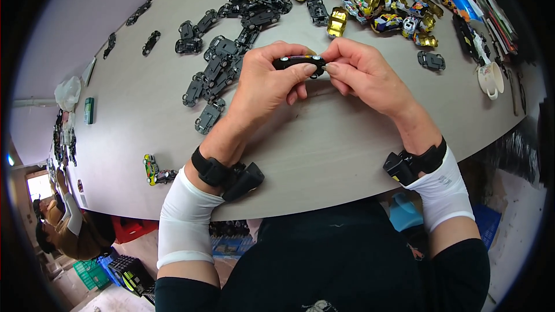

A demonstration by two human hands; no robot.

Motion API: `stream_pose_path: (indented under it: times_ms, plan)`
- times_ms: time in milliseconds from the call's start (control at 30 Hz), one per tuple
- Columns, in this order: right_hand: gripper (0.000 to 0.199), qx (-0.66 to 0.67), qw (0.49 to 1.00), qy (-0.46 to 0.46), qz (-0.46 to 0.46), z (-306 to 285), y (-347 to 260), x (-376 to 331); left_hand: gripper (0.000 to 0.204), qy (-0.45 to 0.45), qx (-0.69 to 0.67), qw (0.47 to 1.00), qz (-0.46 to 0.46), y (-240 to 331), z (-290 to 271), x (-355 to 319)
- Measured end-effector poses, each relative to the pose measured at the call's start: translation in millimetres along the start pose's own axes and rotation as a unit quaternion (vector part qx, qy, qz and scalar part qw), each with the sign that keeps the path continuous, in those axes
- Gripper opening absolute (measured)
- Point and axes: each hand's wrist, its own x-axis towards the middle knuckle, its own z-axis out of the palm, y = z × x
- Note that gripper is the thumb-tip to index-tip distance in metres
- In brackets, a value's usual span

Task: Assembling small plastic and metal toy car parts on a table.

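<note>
Both of my hands hold one small toy car (pixel 298 62) between them, just above the grey table (pixel 324 150). The car shows its black underside with white-hubbed wheels. My left hand (pixel 267 84) pinches its left end with thumb and fingers. My right hand (pixel 361 72) grips its right end with the fingertips. Both wrists wear black straps with small black devices and white sleeves. A spread of dark grey toy car chassis (pixel 217 63) lies just beyond my left hand. Further back lies a heap of colourful and gold toy car bodies (pixel 376 0).
A finished yellow-green toy car (pixel 151 169) and a dark one lie near the table's left front edge. A white cup (pixel 491 79) and packets stand at the right. A small green box (pixel 88 110) sits at far left. Another person (pixel 60 225) sits lower left; crates stand below the table.
</note>
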Motion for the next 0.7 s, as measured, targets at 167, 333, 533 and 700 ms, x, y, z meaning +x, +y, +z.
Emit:
stream_pose_path:
  times_ms: [167, 333, 533, 700]
  plan:
    - [0.012, -0.046, 0.999, 0.014, -0.014, 3.1, -2.1, -1.4, 0.028, 0.044, -0.02, 0.999, 0.016, -0.3, 1.2, 0.1]
    - [0.02, -0.036, 0.995, 0.053, -0.077, 3.6, -2.5, -3.1, 0.028, 0.058, 0.005, 0.997, 0.047, -3.2, -0.4, 2.0]
    - [0.018, -0.023, 0.998, 0.013, -0.053, 1.7, -3.2, -5.1, 0.027, 0.077, -0.001, 0.996, 0.048, -9.2, -2.3, 3.0]
    - [0.014, 0.001, 1.0, 0.001, 0.001, -3.7, -20.9, -9.9, 0.019, -0.006, 0.11, 0.966, 0.234, -22.8, -7.2, 13.7]
